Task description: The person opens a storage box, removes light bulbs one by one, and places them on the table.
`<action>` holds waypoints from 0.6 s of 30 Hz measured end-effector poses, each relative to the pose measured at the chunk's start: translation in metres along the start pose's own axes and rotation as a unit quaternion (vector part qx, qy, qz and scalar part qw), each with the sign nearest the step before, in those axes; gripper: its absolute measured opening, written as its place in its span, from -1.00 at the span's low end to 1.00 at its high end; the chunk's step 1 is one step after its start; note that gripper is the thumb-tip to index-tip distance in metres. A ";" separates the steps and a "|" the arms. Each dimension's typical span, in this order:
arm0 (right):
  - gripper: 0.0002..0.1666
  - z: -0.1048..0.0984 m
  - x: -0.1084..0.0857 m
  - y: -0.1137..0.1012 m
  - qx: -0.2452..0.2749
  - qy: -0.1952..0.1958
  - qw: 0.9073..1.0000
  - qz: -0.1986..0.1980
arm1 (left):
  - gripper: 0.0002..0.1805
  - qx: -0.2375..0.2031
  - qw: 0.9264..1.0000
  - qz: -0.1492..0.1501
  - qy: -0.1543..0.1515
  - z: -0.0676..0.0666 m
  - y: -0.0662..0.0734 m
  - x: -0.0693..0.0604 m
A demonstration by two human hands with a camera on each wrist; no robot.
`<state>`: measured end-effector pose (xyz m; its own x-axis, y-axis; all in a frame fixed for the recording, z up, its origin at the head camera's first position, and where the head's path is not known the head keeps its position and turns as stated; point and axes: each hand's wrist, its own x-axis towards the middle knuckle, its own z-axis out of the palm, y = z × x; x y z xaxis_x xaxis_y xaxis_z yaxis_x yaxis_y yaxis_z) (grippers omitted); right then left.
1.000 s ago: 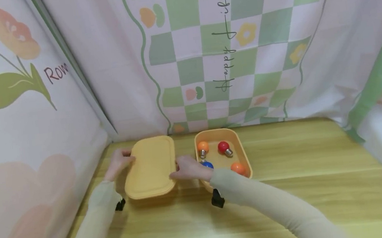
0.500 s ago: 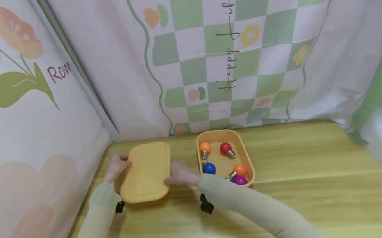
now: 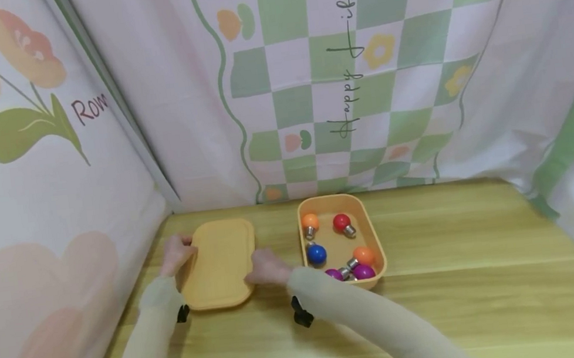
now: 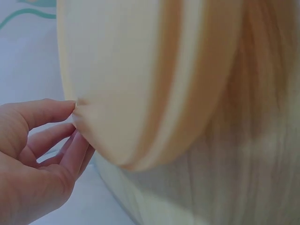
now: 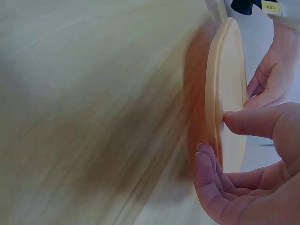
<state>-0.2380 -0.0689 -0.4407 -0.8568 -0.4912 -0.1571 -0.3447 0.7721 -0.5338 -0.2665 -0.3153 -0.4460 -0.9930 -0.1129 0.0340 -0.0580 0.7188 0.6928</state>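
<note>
A flat yellow lid [image 3: 219, 263] with rounded corners is low over the left part of the table, a shadow beside its edge in the right wrist view. My left hand [image 3: 175, 253] pinches its left edge, thumb and fingertips meeting at the rim in the left wrist view. Along the opposite edge, my right hand [image 3: 267, 268] grips it with the thumb on top and fingers curled at the side and underneath. To the right stands a matching yellow box [image 3: 373, 234], holding a red bulb [image 3: 341, 222], a blue bulb [image 3: 317, 254], orange bulbs [image 3: 363, 255] and purple bulbs [image 3: 364, 272].
The wood-grain table [image 3: 468, 276] extends to the right and toward the front. A checked curtain [image 3: 335, 91] hangs along the back, and a flowered cloth [image 3: 47, 218] closes off the left side. My right sleeve covers the box's near left corner.
Both hands have lowered the lid and brought it slightly nearer and left. My right forearm has shifted left off the box, uncovering the purple bulbs.
</note>
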 end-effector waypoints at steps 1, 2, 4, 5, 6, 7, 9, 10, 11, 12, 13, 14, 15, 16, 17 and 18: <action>-0.49 0.001 0.001 0.000 -0.009 -0.002 1.000 0.000 | -0.55 0.004 1.000 0.002 0.003 0.001 -0.001 0.000; -0.49 0.002 0.002 -0.001 -0.017 -0.002 1.000 -0.001 | -0.56 0.009 1.000 0.005 0.008 0.002 -0.001 0.001; -0.48 0.003 0.003 -0.001 -0.026 -0.001 1.000 -0.004 | -0.57 0.021 1.000 0.006 0.018 0.004 -0.003 0.001; -0.47 0.004 0.003 -0.001 -0.029 -0.001 1.000 -0.004 | -0.56 0.026 0.999 0.007 0.023 0.005 -0.004 0.001; -0.47 0.004 0.003 -0.001 -0.031 -0.003 1.000 -0.004 | -0.56 0.033 0.999 0.007 0.025 0.005 -0.004 0.002; -0.48 0.004 0.003 -0.002 -0.031 -0.005 1.000 -0.003 | -0.56 0.039 0.999 0.006 0.028 0.006 -0.004 0.002; -0.52 0.003 0.002 -0.003 -0.029 -0.008 1.000 0.000 | -0.59 0.051 0.998 0.004 0.031 0.006 -0.004 0.002; -0.56 0.004 0.002 -0.004 -0.029 -0.010 1.000 0.003 | -0.62 0.056 0.998 0.005 0.034 0.006 -0.004 0.002; -0.59 0.004 0.002 -0.005 -0.031 -0.012 0.999 0.006 | -0.65 0.059 0.998 0.006 0.036 0.006 -0.005 0.002; -0.63 0.004 0.003 -0.006 -0.032 -0.015 0.999 0.010 | -0.70 0.062 0.997 0.007 0.037 0.007 -0.005 0.002; -0.66 0.005 0.003 -0.007 -0.033 -0.017 0.999 0.014 | -0.76 0.065 0.997 0.009 0.040 0.007 -0.006 0.002; -0.69 0.005 0.004 -0.008 -0.032 -0.019 0.999 0.017 | -0.83 0.068 0.997 0.011 0.043 0.008 -0.007 0.003; -0.71 0.006 0.004 -0.008 -0.034 -0.021 0.999 0.020 | -0.87 0.072 0.996 0.015 0.046 0.008 -0.007 0.003; -0.72 0.006 0.005 -0.008 -0.035 -0.022 0.999 0.023 | -0.90 0.075 0.996 0.016 0.048 0.009 -0.008 0.004; -0.72 0.006 0.006 -0.009 -0.038 -0.022 0.999 0.024 | -0.93 0.078 0.996 0.018 0.048 0.009 -0.008 0.005; -0.73 0.007 0.007 -0.009 -0.039 -0.022 0.999 0.025 | -0.93 0.080 0.995 0.018 0.049 0.009 -0.008 0.005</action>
<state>-0.2381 -0.0820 -0.4424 -0.8567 -0.4666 -0.2198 -0.3319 0.8249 -0.4577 -0.2717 -0.3152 -0.4581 -0.9803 -0.1460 0.1333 -0.0455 0.8229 0.5664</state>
